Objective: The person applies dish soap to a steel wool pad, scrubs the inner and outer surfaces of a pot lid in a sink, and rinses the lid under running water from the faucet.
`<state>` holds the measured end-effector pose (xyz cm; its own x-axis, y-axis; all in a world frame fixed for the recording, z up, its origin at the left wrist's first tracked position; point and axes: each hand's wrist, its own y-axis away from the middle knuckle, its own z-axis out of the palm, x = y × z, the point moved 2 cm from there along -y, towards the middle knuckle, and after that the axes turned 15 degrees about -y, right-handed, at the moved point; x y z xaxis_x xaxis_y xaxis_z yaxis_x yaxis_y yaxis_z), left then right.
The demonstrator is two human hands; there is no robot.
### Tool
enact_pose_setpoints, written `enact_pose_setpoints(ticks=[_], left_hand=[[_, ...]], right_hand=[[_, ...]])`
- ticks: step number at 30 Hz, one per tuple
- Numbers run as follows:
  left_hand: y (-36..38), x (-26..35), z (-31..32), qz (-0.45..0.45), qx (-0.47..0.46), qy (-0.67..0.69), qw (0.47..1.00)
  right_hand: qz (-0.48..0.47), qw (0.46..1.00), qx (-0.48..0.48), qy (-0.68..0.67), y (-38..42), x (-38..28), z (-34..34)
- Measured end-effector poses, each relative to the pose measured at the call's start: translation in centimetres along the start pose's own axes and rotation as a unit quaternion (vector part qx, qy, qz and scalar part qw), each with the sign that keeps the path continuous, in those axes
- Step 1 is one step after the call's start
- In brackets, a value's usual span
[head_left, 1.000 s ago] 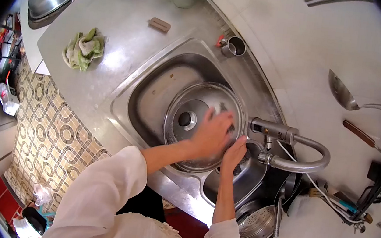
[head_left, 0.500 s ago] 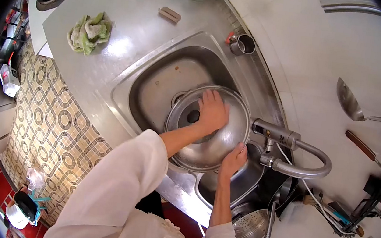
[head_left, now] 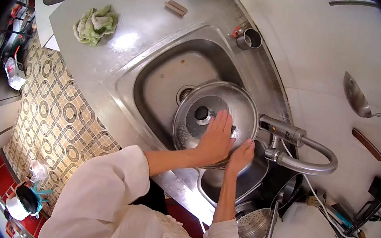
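A round pot lid, with a wide metal rim, a clear centre and a black knob, is held tilted over the sink basin. My left hand lies flat on the lid's upper face, fingers stretched out beside the knob. A small dark patch shows by its fingertips; I cannot make out what it is. At the near right edge, my right hand is closed on the lid's rim. The lid looks wet and streaked. Part of the drain shows beside it.
A faucet with a curved spout stands right of the lid, over a smaller basin. A green-white cloth and a brown block lie on the steel counter. A metal cup sits behind. A perforated pan stands near right.
My left hand has slid from beside the knob toward the lid's near right part, uncovering more of the clear centre. My right hand stays at the rim. The view has shifted slightly.
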<state>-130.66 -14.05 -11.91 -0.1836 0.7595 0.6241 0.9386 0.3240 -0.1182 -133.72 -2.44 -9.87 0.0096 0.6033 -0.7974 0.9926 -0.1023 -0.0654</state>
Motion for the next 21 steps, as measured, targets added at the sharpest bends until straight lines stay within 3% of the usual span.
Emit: enact_pose_setpoints(ticks=[2,4,8,10,11,13,14,16,19,20,21], left_hand=[[-0.8,-0.5,0.2,0.033,0.000,0.025,0.999],[-4.8,-2.6,2.2,-0.038,-0.028,0.058,0.997],[-6.3,-1.5,1.2,-0.087,-0.008,0.046,0.995],[-4.3,0.3,-0.5,0.108,0.040,0.089,0.989],[-4.3,0.3,-1.2,0.110,0.042,0.088,0.989],[-4.1,0.6,-2.4,0.240,0.011,0.090,0.967],[-5.1,0.1,-1.3,0.240,0.011,0.090,0.967],[-9.4,-3.0,2.3,0.028,0.044,0.104,0.993],[-12.4,-4.9,1.0,-0.054,-0.027,0.142,0.988],[-12.5,-4.6,-0.2,-0.055,-0.029,0.141,0.988],[-12.4,-4.0,-1.2,0.018,-0.031,0.101,0.994]], right_hand=[[-0.001,1.000,-0.004,0.009,0.0,0.9,-0.2],[-0.024,1.000,0.006,0.005,0.3,0.3,0.0],[-0.025,1.000,0.012,0.002,1.1,-1.1,0.1],[-0.024,1.000,0.014,-0.012,1.4,-1.5,0.1],[-0.024,1.000,0.005,-0.013,1.6,-1.5,0.2],[-0.025,1.000,-0.006,-0.013,1.9,-1.6,0.1],[-0.019,1.000,-0.006,-0.024,2.1,-1.9,0.0],[-0.015,0.999,-0.006,-0.035,2.7,-2.6,0.3],[-0.040,0.999,0.018,-0.029,3.8,-2.9,0.1],[-0.043,0.999,0.015,-0.021,4.0,-2.5,0.2],[-0.046,0.999,0.012,-0.012,4.3,-2.1,0.3]])
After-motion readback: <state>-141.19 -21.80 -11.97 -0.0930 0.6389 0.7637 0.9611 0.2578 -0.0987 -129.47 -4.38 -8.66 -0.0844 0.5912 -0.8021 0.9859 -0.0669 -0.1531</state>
